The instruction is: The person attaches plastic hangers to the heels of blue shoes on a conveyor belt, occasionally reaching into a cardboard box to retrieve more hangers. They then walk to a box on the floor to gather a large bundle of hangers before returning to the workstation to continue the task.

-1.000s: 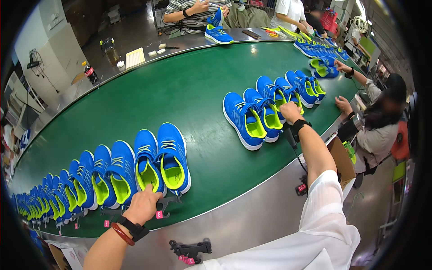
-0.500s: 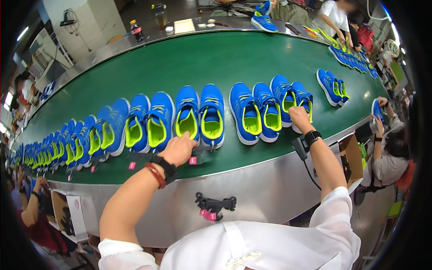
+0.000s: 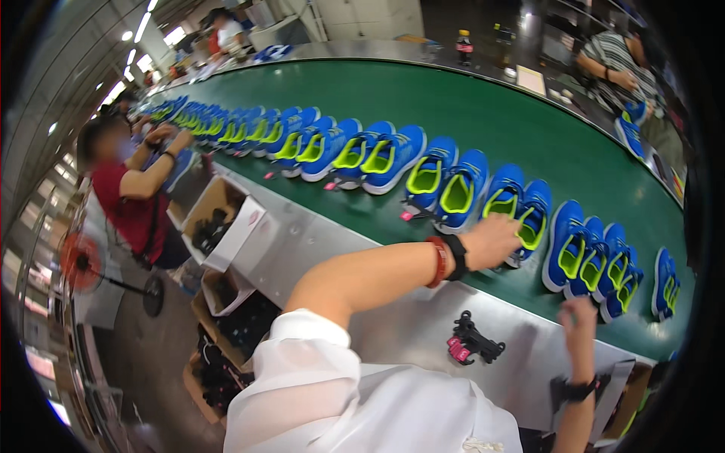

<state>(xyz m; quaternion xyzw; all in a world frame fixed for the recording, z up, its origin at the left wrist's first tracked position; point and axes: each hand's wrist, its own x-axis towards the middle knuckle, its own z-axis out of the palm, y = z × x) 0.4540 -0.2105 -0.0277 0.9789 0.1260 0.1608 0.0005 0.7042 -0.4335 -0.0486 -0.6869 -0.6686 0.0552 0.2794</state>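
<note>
A long row of blue shoes with yellow-green insides [image 3: 442,181] lies along the near side of a green conveyor belt [image 3: 483,106]. My left hand [image 3: 495,238], with a red bracelet and a black watch at the wrist, rests against the heel of a blue shoe pair [image 3: 521,211]; its fingers are curled and partly hidden. My right hand [image 3: 578,317], also with a black wristband, hovers at the belt's near edge just below another blue pair [image 3: 596,260], fingers apart and holding nothing.
A black and pink clip [image 3: 472,343] lies on the steel ledge [image 3: 340,241] in front of the belt. Open cardboard boxes [image 3: 226,219] stand on the floor at left. A person in red [image 3: 128,196] works there; a person in stripes [image 3: 612,68] sits across. A bottle [image 3: 464,47] stands at the far edge.
My view has swung left along the line. Both hands now sit farther right in the picture; my right hand has come off the shoes and back to the belt's edge.
</note>
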